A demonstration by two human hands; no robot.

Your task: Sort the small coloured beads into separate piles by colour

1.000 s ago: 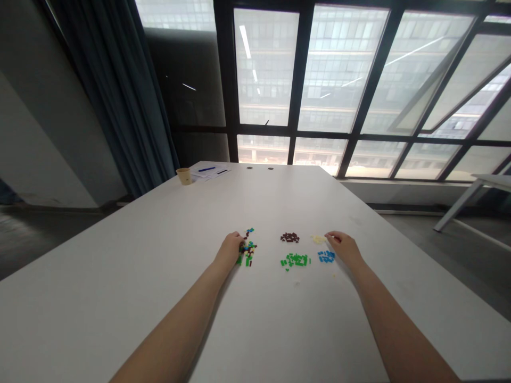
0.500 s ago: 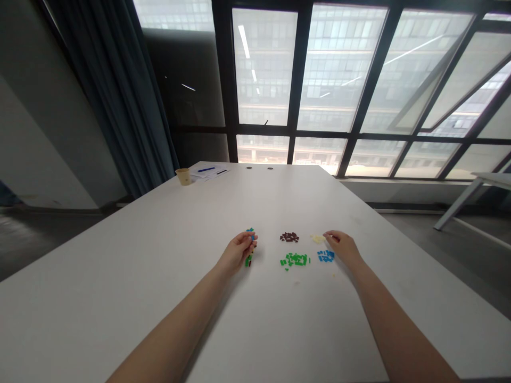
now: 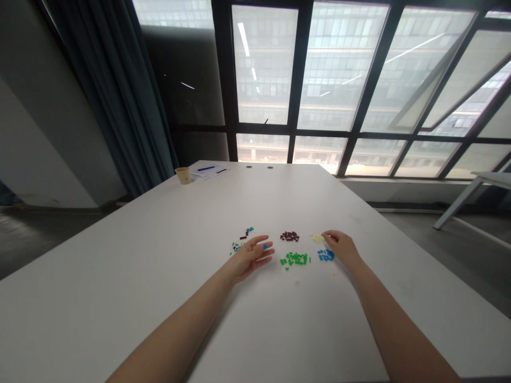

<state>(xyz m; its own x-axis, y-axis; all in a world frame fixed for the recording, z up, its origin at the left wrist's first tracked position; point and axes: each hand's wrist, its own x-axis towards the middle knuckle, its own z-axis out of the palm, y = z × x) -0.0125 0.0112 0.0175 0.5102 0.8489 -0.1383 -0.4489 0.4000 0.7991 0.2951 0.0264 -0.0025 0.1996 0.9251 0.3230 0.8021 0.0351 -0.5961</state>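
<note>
My left hand [image 3: 252, 259] is turned partly palm up, its fingers spread, and carries a small blue plastic piece [image 3: 265, 247] against the fingers. Behind it lies a loose mix of small colored pieces [image 3: 238, 246], partly covered by the hand. At the edge of a pale yellow pile [image 3: 317, 238], the fingertips of my right hand [image 3: 339, 244] are pinched together; whatever is between them is too small to make out. A blue pile [image 3: 325, 255] sits just in front of that hand. Between the hands are a dark brown pile [image 3: 289, 236] and a green pile [image 3: 295, 259].
On the white table [image 3: 279, 202], a tan cup [image 3: 183, 176] stands at the far left edge beside papers [image 3: 207, 172] with a blue pen [image 3: 206, 168] on them. Two dark round spots [image 3: 270, 167] show at the far edge. A stray yellow bit [image 3: 334, 274] lies nearer me.
My left hand has moved right, away from the mixed pieces, and its fingers have spread with the blue piece on them. My right hand has stayed by the yellow pile.
</note>
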